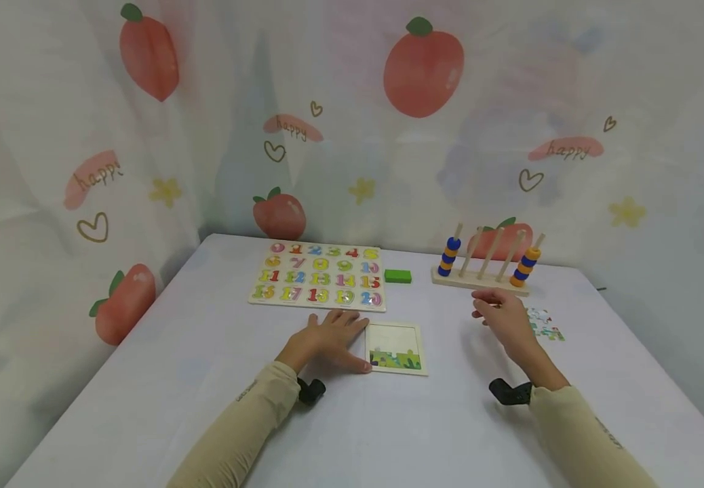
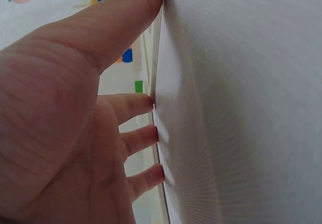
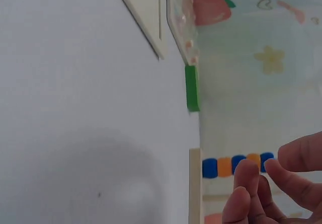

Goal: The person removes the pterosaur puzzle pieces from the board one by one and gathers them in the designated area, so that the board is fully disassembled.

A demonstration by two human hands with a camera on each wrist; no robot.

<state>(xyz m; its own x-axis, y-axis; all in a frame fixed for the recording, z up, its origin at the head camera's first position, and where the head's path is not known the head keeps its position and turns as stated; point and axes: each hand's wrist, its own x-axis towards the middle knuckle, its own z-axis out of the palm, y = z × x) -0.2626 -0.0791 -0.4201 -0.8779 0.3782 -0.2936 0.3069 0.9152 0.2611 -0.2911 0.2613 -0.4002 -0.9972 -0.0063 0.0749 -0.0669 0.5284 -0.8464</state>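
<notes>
My left hand (image 1: 331,337) lies palm down on the table with spread fingers. Its thumb and index finger touch the left edge of a square wooden jigsaw tray (image 1: 393,372), which has green puzzle pieces (image 1: 396,358) along its bottom. In the left wrist view, the fingertips (image 2: 146,133) press at a thin pale edge. My right hand (image 1: 506,327) hovers over the table to the right, fingers loosely bent, and nothing shows between thumb and fingers in the right wrist view. Beside it lie loose jigsaw pieces (image 1: 546,324), partly hidden by the hand.
A number board (image 1: 317,274) sits at the back left, with a green block (image 1: 397,276) at its right. Further right stands a wooden peg rack (image 1: 480,279) with blue and orange beads on its end pegs. A printed curtain (image 1: 340,156) hangs behind the table.
</notes>
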